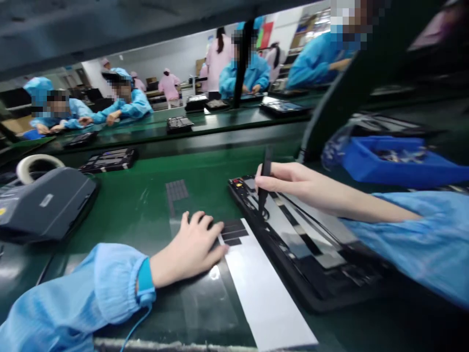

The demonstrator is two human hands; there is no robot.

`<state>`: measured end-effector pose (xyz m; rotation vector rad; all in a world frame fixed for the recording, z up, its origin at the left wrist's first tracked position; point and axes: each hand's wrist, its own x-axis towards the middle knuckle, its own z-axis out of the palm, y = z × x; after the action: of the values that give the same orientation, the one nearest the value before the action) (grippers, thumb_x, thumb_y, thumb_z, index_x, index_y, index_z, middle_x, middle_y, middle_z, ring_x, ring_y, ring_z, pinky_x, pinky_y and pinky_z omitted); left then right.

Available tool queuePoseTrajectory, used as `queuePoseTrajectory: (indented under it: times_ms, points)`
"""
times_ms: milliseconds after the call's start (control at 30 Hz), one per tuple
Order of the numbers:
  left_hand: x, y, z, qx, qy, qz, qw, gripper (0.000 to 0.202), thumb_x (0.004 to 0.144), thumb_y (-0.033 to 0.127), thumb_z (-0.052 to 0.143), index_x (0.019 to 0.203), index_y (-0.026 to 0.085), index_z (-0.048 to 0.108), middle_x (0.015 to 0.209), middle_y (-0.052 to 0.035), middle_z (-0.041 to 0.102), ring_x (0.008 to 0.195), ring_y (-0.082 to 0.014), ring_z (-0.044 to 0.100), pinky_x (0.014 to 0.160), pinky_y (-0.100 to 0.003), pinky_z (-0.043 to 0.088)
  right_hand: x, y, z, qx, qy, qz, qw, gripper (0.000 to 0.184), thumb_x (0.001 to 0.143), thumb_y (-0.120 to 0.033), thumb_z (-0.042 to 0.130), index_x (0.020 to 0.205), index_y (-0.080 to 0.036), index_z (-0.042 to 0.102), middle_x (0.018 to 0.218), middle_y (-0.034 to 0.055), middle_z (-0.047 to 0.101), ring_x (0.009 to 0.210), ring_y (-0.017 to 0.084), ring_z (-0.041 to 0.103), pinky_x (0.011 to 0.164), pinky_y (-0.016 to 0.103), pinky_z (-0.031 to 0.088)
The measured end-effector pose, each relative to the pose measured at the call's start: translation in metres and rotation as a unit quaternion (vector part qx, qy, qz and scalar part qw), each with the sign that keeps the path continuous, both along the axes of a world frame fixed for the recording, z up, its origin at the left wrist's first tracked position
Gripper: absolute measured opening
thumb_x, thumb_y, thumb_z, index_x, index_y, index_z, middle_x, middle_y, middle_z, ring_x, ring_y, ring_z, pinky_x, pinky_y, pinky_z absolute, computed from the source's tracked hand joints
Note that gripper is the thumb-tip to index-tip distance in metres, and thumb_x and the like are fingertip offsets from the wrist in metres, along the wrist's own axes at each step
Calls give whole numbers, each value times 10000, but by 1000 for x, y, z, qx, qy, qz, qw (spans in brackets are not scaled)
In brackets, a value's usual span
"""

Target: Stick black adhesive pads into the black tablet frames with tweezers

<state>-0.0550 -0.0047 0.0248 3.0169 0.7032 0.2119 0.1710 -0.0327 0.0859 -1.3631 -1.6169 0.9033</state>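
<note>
Nearest, a white sheet [271, 288] lies on the green bench surface [135, 215], with dark strips [234, 232] at its far end. The left hand [192, 249] rests palm down beside them, fingers spread, thumb near the sheet's edge; nothing is seen in its grasp. A teal band [145, 276] with a blue cord circles that wrist.

Just right of the sheet lies 1 flat, opened device [300, 234], dark-framed with grey panels. Above its left side, the right hand [286, 183] is closed in a pinch on 1 slim black tool [266, 166], held near upright, point down. Contact at the tip cannot be determined.

Farther left stands a grey tape dispenser [47, 205]; farther right, a blue bin [381, 171] of small parts. Beyond, similar flat units [110, 159] and 4 co-workers in blue are noted.
</note>
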Motion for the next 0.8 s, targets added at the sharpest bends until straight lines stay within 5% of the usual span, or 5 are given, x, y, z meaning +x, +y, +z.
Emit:
queuePoseTrajectory:
  times_ms: [133,267,400,800]
  points:
    - [27,11,11,-32,-102,-41,993,217,902,279,412,1016,140,533,1026,-95,554,1023,-237,449,899,-414,413,11,-7,-31,-77,43,-31,996,402,734,-528,601,631,-155,491,555,-6,539,474,102,522,490,234,435]
    - [49,16,-7,-80,-160,-110,978,293,827,180,455,1117,138,441,1077,-105,518,1012,-229,447,885,-388,418,6,4,-49,-110,69,-64,989,234,840,-305,521,668,-163,451,442,-54,476,347,59,432,345,163,325]
    - [49,19,-22,-134,-157,-115,972,380,799,171,468,1164,140,368,1103,-118,476,1022,-231,445,901,-401,411,7,14,-55,-101,68,-54,991,190,889,-254,437,719,-170,446,398,-68,462,276,56,373,271,150,260]
    - [45,16,-18,-153,-143,-110,972,410,815,157,448,1208,164,329,1167,-119,442,1120,-232,403,973,-416,366,4,17,-60,-44,15,-81,996,232,902,-267,416,689,-174,424,382,-62,468,273,56,408,266,138,277]
